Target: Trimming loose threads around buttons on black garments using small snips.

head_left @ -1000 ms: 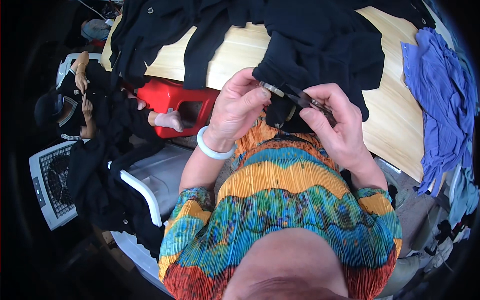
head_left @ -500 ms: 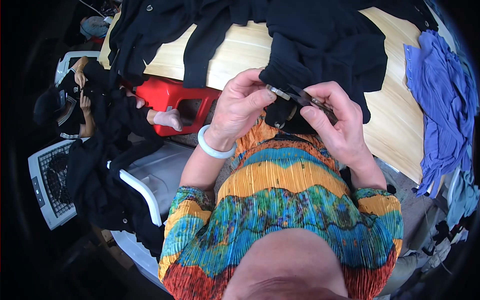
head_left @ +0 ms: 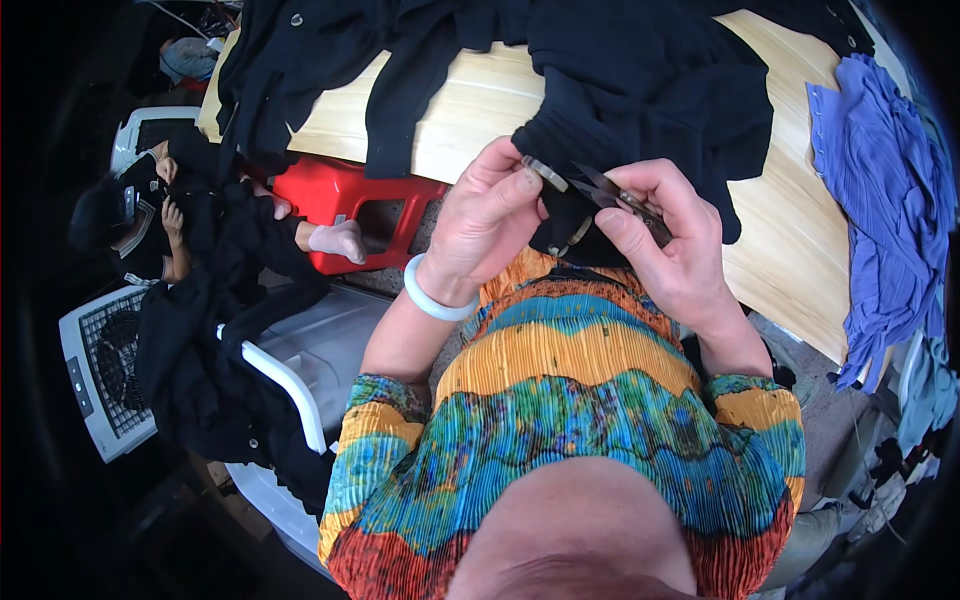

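My left hand point(head_left: 497, 212), with a pale bangle at the wrist, pinches a large round button point(head_left: 545, 174) at the edge of a black knit garment point(head_left: 650, 95). The garment lies over the table edge and hangs down toward my lap. In my right hand point(head_left: 672, 235) is a pair of dark thread snips point(head_left: 620, 199). Its two blades are apart and point left, close to the button. Another button point(head_left: 576, 234) shows lower on the black cloth between my hands. Whether any thread lies between the blades is too fine to see.
The wooden table point(head_left: 790, 255) carries more black garments point(head_left: 310, 80). A purple pleated garment point(head_left: 885, 190) hangs off its right end. A red stool point(head_left: 330, 190) stands under the left edge. At the left a person point(head_left: 150, 215) sits near black clothing and a grey plastic chair point(head_left: 340, 330).
My left hand has tilted and turned the button so more of its face shows. The snips have shifted slightly, their blades now more visibly parted beside it.
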The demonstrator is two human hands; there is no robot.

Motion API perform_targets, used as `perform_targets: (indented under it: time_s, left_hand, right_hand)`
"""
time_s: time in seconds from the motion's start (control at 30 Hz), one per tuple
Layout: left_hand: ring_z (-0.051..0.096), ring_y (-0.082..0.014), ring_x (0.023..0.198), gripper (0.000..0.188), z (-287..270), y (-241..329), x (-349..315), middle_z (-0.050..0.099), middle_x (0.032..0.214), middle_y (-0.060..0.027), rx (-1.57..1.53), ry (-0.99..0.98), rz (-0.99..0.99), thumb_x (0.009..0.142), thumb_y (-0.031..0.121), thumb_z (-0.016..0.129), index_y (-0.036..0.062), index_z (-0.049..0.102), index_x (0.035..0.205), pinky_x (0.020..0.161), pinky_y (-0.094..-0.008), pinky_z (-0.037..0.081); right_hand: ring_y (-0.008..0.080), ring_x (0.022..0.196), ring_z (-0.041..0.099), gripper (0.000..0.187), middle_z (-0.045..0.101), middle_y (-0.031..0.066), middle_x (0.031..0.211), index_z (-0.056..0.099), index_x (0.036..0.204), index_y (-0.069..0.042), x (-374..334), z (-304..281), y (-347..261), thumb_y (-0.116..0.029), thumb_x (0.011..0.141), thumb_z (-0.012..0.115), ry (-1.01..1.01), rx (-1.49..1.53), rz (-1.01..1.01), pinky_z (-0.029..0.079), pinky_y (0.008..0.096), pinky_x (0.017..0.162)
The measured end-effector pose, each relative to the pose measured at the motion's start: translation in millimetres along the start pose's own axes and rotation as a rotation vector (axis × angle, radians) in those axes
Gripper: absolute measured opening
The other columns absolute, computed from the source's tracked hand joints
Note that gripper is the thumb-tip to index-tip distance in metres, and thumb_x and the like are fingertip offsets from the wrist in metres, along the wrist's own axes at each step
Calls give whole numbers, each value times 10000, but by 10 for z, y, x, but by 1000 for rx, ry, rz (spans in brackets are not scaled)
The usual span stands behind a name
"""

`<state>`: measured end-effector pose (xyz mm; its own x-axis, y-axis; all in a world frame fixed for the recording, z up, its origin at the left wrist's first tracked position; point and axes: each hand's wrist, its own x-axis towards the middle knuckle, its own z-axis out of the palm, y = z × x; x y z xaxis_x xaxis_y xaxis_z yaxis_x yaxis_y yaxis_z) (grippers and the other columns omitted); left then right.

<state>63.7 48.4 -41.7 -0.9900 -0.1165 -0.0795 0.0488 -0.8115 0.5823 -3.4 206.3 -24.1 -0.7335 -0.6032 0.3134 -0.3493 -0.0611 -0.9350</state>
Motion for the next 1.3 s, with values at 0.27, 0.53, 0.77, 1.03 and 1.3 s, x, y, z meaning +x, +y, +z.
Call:
perform_targets:
  time_s: [0.27,0.53,0.77,1.03,1.3]
  left_hand:
    - [555,-139,897,196,94,-45,-28,585,969,-43,-31,82,-30,835,21,511,71,541,1022,805,-278,448]
    - [541,-132,925,183,133,-74,-37,584,974,-29,-37,93,-33,836,32,516,78,547,1011,858,-289,420]
    - [489,-167,1037,256,83,-71,-34,537,1082,-38,-123,53,-82,840,72,520,87,503,1095,928,-332,369]
    - [458,-184,1088,310,48,-44,-41,504,1144,-45,-144,44,-96,836,101,536,103,478,1140,956,-356,346]
    - [439,-198,1114,363,-30,-66,-49,478,1184,-66,-84,-2,-106,839,88,519,86,433,1192,972,-366,326]
  right_hand:
    - [54,514,450,216,513,21,618,531,886,-4,-12,41,36,-90,736,662,40,-43,7,357,186,458]
    - [60,509,468,203,515,32,609,547,863,-8,-9,107,55,-83,722,672,138,-101,-56,369,191,449]
    - [25,524,447,164,521,4,620,548,860,-6,14,86,86,-64,746,650,126,58,51,345,165,452]
    - [41,525,451,229,503,13,626,542,887,-11,12,72,76,-93,723,679,111,-26,-33,357,170,463]
    - [31,502,431,170,506,6,615,562,854,-8,57,85,92,-79,737,662,149,2,-45,336,165,442]
